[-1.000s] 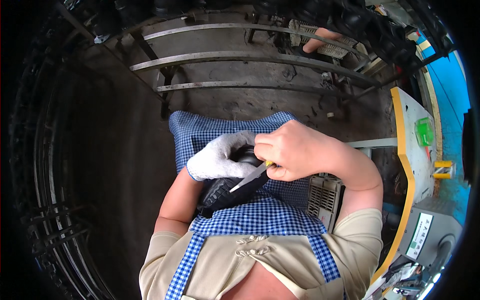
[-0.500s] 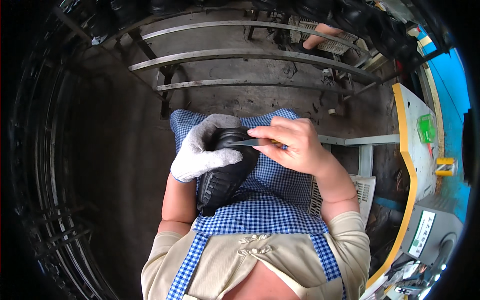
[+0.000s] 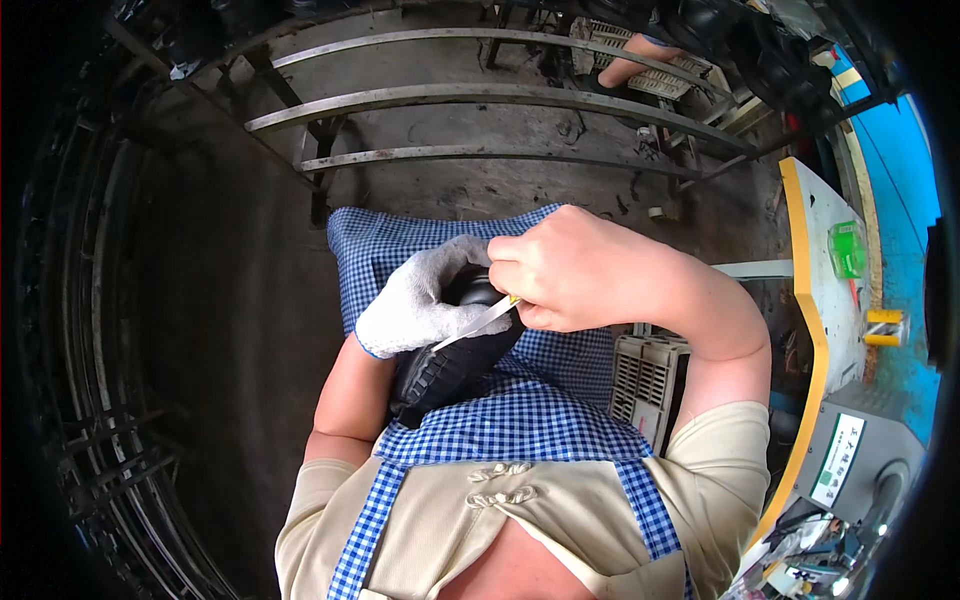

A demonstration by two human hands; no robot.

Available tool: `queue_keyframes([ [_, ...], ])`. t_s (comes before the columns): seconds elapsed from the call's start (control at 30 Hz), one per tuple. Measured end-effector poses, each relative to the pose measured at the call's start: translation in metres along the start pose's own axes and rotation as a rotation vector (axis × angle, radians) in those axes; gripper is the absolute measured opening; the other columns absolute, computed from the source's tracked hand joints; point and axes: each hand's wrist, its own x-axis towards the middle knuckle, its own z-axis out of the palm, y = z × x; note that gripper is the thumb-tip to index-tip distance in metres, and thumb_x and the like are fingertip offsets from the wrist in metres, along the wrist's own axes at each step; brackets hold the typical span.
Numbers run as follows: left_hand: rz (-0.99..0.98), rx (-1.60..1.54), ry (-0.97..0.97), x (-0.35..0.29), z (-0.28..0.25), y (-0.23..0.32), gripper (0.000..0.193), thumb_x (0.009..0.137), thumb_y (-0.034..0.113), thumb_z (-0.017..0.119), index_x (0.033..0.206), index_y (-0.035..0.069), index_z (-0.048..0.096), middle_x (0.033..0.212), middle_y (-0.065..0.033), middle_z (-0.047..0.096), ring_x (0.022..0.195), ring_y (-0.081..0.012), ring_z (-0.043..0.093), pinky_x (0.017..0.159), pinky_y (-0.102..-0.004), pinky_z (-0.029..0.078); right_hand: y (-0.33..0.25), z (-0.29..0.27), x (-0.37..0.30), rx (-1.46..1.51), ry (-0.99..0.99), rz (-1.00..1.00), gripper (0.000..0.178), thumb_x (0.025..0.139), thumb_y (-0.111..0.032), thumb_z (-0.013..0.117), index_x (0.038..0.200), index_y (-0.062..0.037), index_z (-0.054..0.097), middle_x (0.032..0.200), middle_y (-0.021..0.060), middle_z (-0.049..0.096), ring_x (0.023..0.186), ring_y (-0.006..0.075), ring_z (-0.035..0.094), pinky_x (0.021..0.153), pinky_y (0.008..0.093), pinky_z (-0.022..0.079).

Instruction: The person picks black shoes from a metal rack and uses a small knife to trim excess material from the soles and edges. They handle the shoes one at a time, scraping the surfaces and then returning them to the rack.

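Observation:
My left hand (image 3: 412, 300), in a whitish glove, is closed round a black shoe (image 3: 438, 378) over my lap. Its ridged sole edge points down toward my apron (image 3: 510, 420). My right hand (image 3: 580, 268) is bare and clenched on a slim knife (image 3: 482, 326) just above the shoe. A bit of yellow handle shows at the fingers, and the blade slants down to the left across the gloved thumb area. The fingers hide most of the handle. Whether the blade touches the shoe I cannot tell.
A metal rack with rails (image 3: 480, 95) stands ahead. To the right is a yellow-edged table (image 3: 815, 290) bearing a green container (image 3: 846, 250), a yellow roll (image 3: 885, 328) and a grey machine (image 3: 860, 455). A pale plastic crate (image 3: 640, 385) sits beside my right arm. Another person's leg (image 3: 632, 62) shows beyond the rack.
My right hand has turned over at the wrist and its elbow has swung outward. The knife blade, level before, now slants down-left. The gloved hand still holds the shoe.

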Motion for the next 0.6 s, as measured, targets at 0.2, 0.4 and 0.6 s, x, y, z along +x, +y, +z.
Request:
queue_keyframes([
  [0.2,-0.051,0.052,-0.019,0.003,-0.002,0.0,0.051,0.076,0.018,0.085,0.117,0.001,0.062,0.107,-0.0059,0.067,0.1,-0.0131,0.061,0.093,-0.0301,0.049,0.007,0.019,-0.003,0.02,0.095,0.008,0.017,0.067,-0.013,0.07,0.077,-0.0022,0.062,0.078,0.0103,0.062,0.071,0.029,0.067,0.061,0.0391,0.056],
  [0.4,-0.021,0.022,-0.033,0.006,-0.002,-0.002,0.054,0.073,0.02,0.089,0.115,0.0,0.062,0.107,-0.0062,0.066,0.1,-0.0139,0.061,0.093,-0.0304,0.049,0.019,0.033,-0.009,0.211,0.207,0.031,0.016,0.063,-0.009,0.066,0.074,-0.0039,0.056,0.075,0.008,0.06,0.064,0.0282,0.063,0.055,0.0367,0.051],
  [0.6,-0.002,0.077,-0.057,0.008,-0.002,0.002,0.056,0.07,0.021,0.091,0.114,0.0,0.063,0.107,-0.0063,0.066,0.099,-0.0143,0.061,0.093,-0.0302,0.049,0.029,0.048,-0.016,0.409,0.291,0.031,0.017,0.063,-0.008,0.067,0.076,-0.0046,0.055,0.073,0.0074,0.059,0.06,0.0254,0.06,0.053,0.0344,0.046],
])
